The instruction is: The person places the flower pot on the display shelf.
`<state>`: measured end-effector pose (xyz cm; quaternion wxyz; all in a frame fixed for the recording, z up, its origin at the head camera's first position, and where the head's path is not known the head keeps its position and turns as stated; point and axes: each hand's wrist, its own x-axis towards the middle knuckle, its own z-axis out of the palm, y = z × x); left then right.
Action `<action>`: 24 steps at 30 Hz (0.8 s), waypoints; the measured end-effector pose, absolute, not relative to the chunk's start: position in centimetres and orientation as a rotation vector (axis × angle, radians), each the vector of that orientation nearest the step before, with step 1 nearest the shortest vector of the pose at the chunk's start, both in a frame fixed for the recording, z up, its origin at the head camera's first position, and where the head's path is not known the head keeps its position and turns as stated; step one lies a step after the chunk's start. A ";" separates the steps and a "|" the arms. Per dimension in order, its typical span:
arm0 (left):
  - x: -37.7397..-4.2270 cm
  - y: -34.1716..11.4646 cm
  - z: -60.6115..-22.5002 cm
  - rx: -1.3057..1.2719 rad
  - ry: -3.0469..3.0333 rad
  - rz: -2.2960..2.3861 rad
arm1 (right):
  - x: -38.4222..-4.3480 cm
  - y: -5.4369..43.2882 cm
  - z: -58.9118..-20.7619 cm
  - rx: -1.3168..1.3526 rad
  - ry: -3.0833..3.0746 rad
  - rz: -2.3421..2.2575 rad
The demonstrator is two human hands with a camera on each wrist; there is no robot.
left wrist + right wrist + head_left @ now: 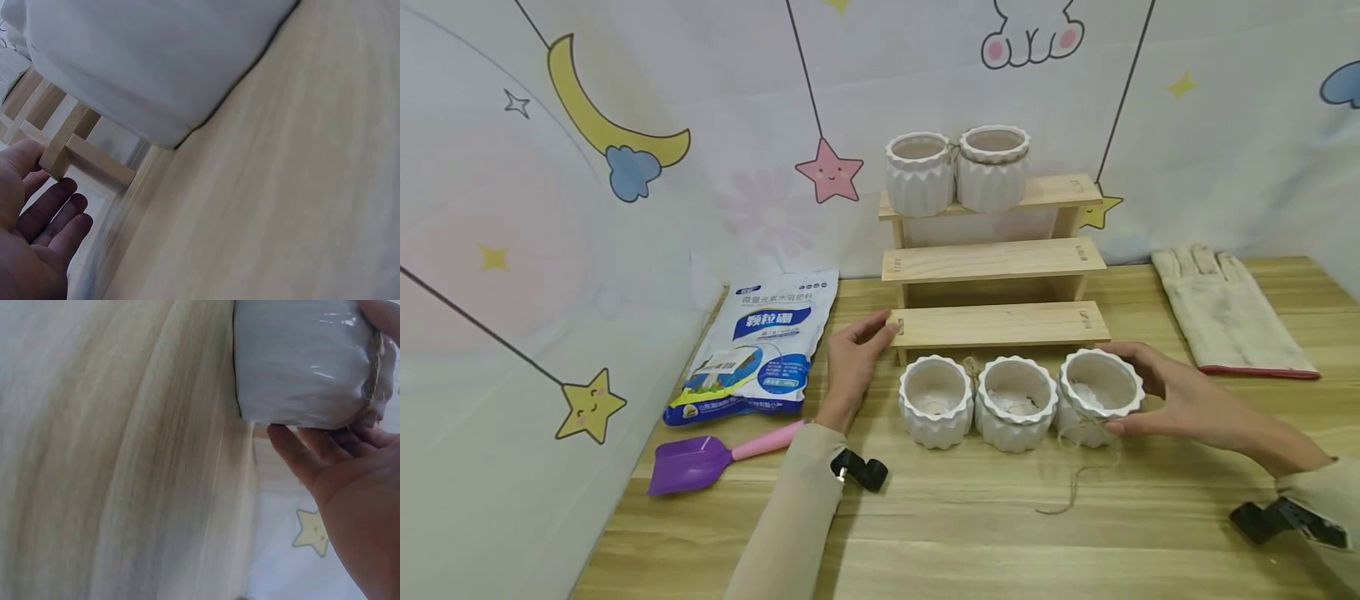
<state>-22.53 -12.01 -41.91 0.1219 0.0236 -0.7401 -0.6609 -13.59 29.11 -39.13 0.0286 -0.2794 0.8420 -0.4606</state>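
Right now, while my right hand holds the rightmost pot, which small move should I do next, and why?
I would probably lift that pot slightly, straight up: the fingers of your right hand grip its side, your left hand touches the wooden stand, and two similar pots stand on its top board.

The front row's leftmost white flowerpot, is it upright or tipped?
Upright: the flowerpot stands on the wooden table, scalloped rim facing up.
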 end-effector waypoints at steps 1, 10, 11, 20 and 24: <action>-22.6 -12.0 -41.9 0.070 -2.161 -1.927 | -13.6 29.1 -39.2 -0.867 2.599 -1.425; -22.6 -12.1 -42.1 0.058 -2.172 -1.918 | -13.7 29.0 -39.4 -0.871 2.633 -1.440; -22.6 -12.1 -42.1 0.054 -2.173 -1.917 | -13.7 29.0 -39.4 -0.871 2.636 -1.442; -22.6 -12.0 -42.0 0.056 -2.172 -1.912 | -13.8 29.0 -38.6 -0.893 2.654 -1.438; -22.6 -12.1 -42.0 0.057 -2.176 -1.912 | -14.0 29.2 -37.9 -0.903 2.663 -1.438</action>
